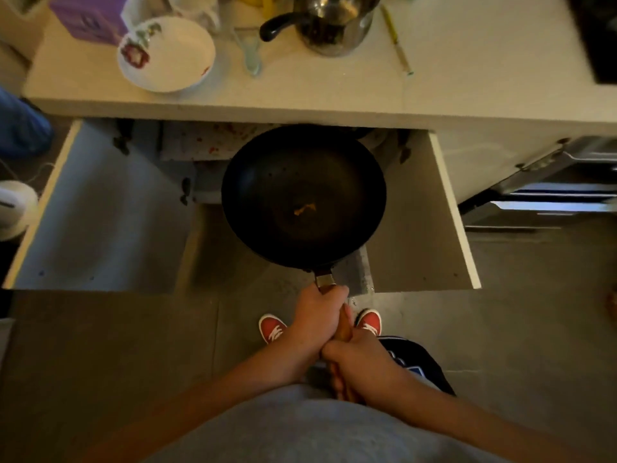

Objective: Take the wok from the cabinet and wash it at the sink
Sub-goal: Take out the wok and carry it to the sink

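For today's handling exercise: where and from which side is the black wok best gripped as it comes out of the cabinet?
By its long wooden handle, from the near side, probably. The handle points back toward the person, while the wok is a wide, round bowl with no other grip showing. Both hands already do so: the left hand nearer the pan, the right hand behind it.

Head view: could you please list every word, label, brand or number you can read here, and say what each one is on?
None can be read.
Purple box: a dark mark on its face, too blurred to read.
Dark shorts: a blue and white print, mostly hidden behind the right hand.
Wok, bowl, pot: no text shows.
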`<state>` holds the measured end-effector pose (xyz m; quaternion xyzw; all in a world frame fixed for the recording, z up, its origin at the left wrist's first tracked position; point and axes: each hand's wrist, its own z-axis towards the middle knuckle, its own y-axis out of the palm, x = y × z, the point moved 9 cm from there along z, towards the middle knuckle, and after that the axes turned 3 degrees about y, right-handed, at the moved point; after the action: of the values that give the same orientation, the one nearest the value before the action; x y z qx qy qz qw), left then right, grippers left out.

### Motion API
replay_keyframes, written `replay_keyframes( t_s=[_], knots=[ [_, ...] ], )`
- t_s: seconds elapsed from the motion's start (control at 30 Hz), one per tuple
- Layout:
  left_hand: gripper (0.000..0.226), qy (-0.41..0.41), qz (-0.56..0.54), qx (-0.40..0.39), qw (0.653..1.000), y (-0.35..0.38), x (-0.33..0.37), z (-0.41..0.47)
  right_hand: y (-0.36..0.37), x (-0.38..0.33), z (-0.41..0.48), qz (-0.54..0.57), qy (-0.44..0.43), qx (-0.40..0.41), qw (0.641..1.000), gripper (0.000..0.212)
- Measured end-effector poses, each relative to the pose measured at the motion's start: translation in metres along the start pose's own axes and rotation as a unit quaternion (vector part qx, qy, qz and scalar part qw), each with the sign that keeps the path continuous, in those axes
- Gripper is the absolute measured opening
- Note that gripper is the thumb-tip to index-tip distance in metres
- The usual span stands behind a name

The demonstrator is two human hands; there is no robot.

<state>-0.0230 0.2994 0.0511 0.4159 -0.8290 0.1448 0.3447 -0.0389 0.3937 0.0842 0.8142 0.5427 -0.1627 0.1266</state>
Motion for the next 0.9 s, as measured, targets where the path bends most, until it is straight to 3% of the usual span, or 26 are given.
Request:
replay_keyframes(
  t_s=[0.13, 0.47, 0.67, 0.9],
  knots=[
    [0.034, 0.024, 0.052, -0.027, 0.998, 0.038, -0.001, -0.009, -0.032, 0.013, -0.013, 0.055, -0.052, 0.017, 0.997, 0.039],
    [0.023, 0.08, 0.089, -0.035, 0.992, 0.177, 0.032, -0.025, -0.159, 0.035, -0.048, 0.122, -0.16, 0.066, 0.977, 0.021],
    [0.013, 0.111, 0.122, -0.072, 0.984, 0.277, 0.052, -0.037, -0.247, 0.05, -0.067, 0.126, -0.208, 0.094, 0.965, 0.025],
    [0.009, 0.119, 0.164, -0.129, 0.971, 0.391, 0.048, -0.045, -0.337, 0.084, -0.088, 0.214, -0.245, 0.182, 0.928, 0.028]
  ],
)
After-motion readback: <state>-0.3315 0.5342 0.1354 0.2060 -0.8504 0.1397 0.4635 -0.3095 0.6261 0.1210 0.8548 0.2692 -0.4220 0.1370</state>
